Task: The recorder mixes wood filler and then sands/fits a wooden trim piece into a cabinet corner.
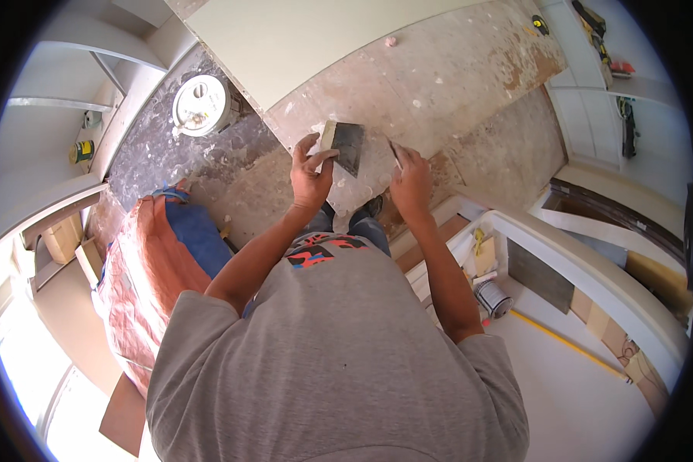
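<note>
My left hand point(311, 179) is closed on the side of a wide dark scraper plate point(349, 146). A pale yellowish strip runs along the plate's left edge, by my fingers; whether this is a handle or filler I cannot tell. To the right, my right hand point(413, 185) grips a narrow flat-bladed tool point(395, 154), seen almost edge-on, that looks like a putty knife. The two tools are apart, with a small gap between them. Beneath both hands lies a stained, dusty board surface point(439, 100).
A white bucket point(201, 106) with a smeared lid stands at the far left. Red and blue sheeting point(158, 262) is heaped at my left. On the right are a curved white cabinet frame point(593, 269), a paint can point(493, 299) and a yellow stick point(570, 346). A pale panel point(300, 38) lies ahead.
</note>
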`<control>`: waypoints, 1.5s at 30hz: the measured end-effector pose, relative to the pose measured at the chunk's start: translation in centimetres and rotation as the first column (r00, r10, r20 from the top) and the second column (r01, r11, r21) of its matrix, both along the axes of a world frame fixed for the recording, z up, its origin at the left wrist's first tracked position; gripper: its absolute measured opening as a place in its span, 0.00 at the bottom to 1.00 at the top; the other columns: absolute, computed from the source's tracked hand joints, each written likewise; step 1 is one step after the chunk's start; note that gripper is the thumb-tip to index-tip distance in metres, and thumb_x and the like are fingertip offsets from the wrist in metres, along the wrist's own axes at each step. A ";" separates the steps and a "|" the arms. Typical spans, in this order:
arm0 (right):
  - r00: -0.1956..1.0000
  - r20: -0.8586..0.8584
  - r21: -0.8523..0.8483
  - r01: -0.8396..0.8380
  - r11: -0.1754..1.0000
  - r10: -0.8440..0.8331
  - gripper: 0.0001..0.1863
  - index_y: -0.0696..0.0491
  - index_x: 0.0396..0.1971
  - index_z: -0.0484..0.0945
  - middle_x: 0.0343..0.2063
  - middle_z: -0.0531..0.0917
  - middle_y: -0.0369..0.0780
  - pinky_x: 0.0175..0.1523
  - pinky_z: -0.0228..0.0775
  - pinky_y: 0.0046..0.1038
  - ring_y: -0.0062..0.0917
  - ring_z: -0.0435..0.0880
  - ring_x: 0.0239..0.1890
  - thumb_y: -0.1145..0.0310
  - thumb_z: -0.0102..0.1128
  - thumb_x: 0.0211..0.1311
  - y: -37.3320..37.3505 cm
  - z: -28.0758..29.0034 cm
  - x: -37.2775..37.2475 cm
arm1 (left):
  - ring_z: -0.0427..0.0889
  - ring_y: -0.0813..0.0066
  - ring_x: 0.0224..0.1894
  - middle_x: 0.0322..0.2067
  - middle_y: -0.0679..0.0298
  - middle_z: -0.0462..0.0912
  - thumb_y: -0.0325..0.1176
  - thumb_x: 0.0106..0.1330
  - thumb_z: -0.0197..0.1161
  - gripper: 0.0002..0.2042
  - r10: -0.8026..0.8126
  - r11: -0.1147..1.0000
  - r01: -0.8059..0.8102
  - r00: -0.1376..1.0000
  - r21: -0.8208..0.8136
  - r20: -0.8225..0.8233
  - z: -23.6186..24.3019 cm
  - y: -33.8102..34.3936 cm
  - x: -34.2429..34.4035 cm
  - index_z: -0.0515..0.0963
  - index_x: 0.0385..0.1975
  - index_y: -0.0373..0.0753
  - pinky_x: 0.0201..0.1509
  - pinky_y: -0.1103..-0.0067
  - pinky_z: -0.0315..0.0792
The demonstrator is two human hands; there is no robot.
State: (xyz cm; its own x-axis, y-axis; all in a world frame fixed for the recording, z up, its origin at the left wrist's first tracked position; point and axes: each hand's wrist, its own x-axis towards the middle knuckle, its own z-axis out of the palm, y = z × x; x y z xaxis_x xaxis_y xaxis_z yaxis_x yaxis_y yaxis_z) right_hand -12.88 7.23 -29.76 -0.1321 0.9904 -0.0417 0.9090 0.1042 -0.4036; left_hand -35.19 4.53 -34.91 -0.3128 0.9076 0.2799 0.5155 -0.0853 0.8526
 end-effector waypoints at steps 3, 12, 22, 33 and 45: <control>0.996 0.064 -0.027 -0.067 0.997 0.069 0.30 0.49 0.61 0.78 0.55 0.80 0.41 0.60 0.73 0.41 0.41 0.77 0.56 0.76 0.62 0.54 -1.7 0.2 -0.3 | 0.87 0.66 0.46 0.57 0.58 0.81 0.20 0.60 0.64 0.13 -0.059 0.951 0.088 0.993 -0.297 0.103 -0.9 -0.8 0.2 0.90 0.40 0.45 0.49 0.74 0.81; 0.977 0.140 -0.067 -0.155 0.986 0.163 0.28 0.49 0.60 0.77 0.54 0.79 0.40 0.58 0.74 0.41 0.38 0.77 0.57 0.71 0.60 0.56 -6.4 -2.1 -1.4 | 0.90 0.69 0.37 0.44 0.54 0.87 0.28 0.58 0.71 0.23 0.059 0.839 0.090 0.966 -0.536 0.253 -0.6 0.0 1.2 0.78 0.55 0.32 0.40 0.77 0.82; 0.913 0.313 -0.128 -0.234 0.964 0.263 0.23 0.56 0.55 0.77 0.46 0.78 0.38 0.49 0.77 0.40 0.31 0.78 0.51 0.66 0.60 0.59 -4.0 -2.9 -4.9 | 0.85 0.66 0.24 0.23 0.60 0.83 0.32 0.56 0.71 0.24 0.207 0.720 0.075 0.925 -0.690 0.317 -2.2 -0.8 3.4 0.68 0.49 0.36 0.32 0.69 0.80; 0.912 0.378 0.131 -0.222 0.966 0.159 0.18 0.52 0.51 0.80 0.46 0.80 0.36 0.48 0.76 0.35 0.28 0.78 0.52 0.63 0.60 0.62 3.1 -5.1 -6.5 | 0.84 0.72 0.21 0.26 0.59 0.82 0.27 0.61 0.69 0.23 0.155 0.766 0.103 0.928 -0.635 0.338 -3.0 -1.5 3.8 0.65 0.51 0.32 0.22 0.75 0.81; 0.911 0.379 0.145 -0.234 0.961 0.165 0.17 0.52 0.48 0.80 0.44 0.79 0.37 0.45 0.78 0.35 0.29 0.79 0.51 0.64 0.60 0.60 2.6 -5.2 -7.4 | 0.83 0.71 0.21 0.22 0.61 0.82 0.29 0.58 0.72 0.24 0.174 0.806 0.037 0.939 -0.591 0.296 -4.4 -2.1 4.0 0.68 0.50 0.34 0.26 0.72 0.79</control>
State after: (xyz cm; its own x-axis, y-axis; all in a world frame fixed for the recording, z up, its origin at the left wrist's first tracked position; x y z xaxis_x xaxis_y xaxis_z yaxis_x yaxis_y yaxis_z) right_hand -20.25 9.86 -34.96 -0.3379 0.9396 0.0550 0.9408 0.3389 -0.0099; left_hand -31.21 2.47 -39.27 -0.3560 0.8352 -0.4192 0.1898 0.5039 0.8427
